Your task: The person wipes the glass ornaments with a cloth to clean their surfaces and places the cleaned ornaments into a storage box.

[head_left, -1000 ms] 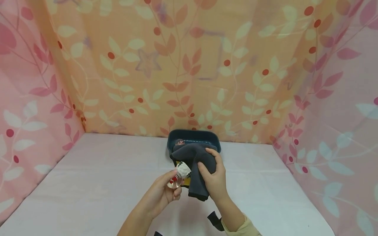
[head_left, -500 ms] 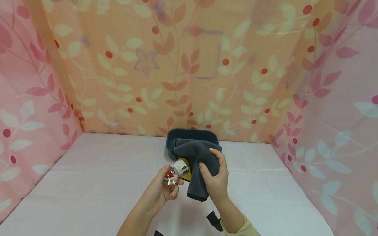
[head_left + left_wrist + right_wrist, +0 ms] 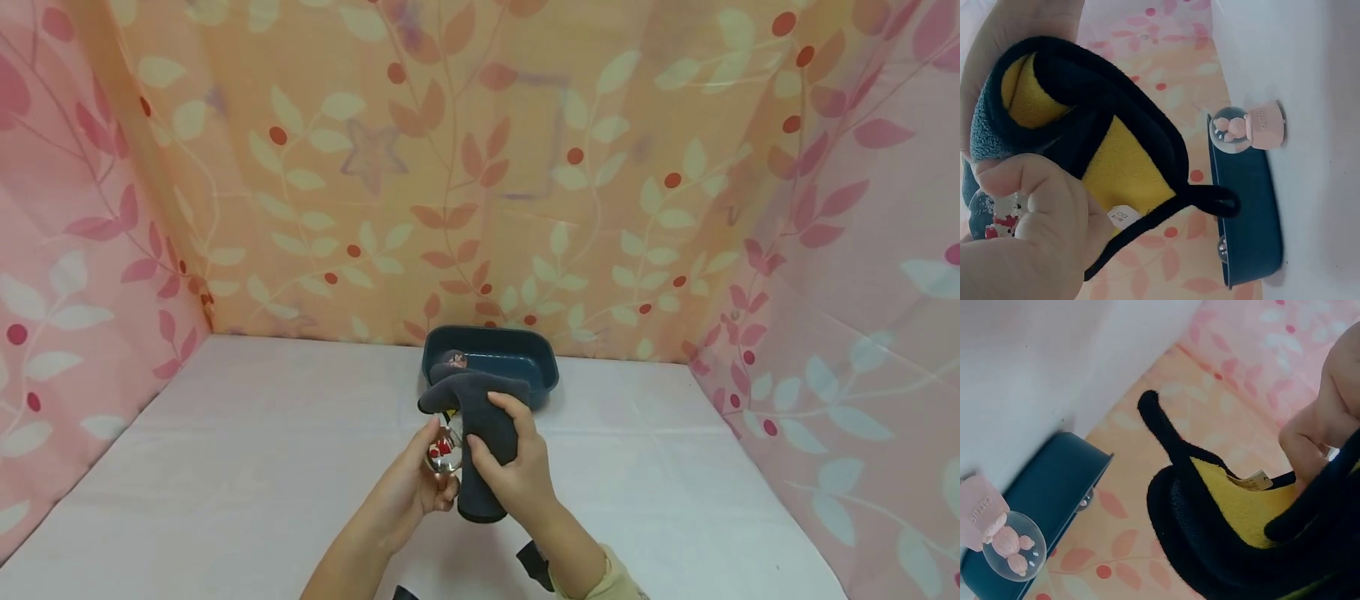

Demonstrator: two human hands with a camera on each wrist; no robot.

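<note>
My left hand (image 3: 412, 487) grips a small snow globe (image 3: 444, 451), its clear ball with a red figure turned towards me. In my right hand (image 3: 525, 471) is a grey cloth (image 3: 491, 429) with black edging, gripped in a bunch and wrapped over the globe's white base, which is mostly hidden. The wrist views show the cloth's yellow inner side (image 3: 1125, 162), a small label (image 3: 1124, 216) and a black hanging loop (image 3: 1216, 199). My left fingers (image 3: 1054, 206) press close against the cloth.
A dark teal tray (image 3: 551, 367) stands by the back wall, holding another snow globe (image 3: 456, 359). Just in front of it stands a pink-based snow globe (image 3: 1266, 125), hidden by the cloth in the head view. A black strap (image 3: 535, 565) shows near my right wrist.
My right hand has moved left and slightly down, bringing the cloth over the white base. The globe in my left hand has turned and shifted slightly. The tray's globe shows again after being covered.
</note>
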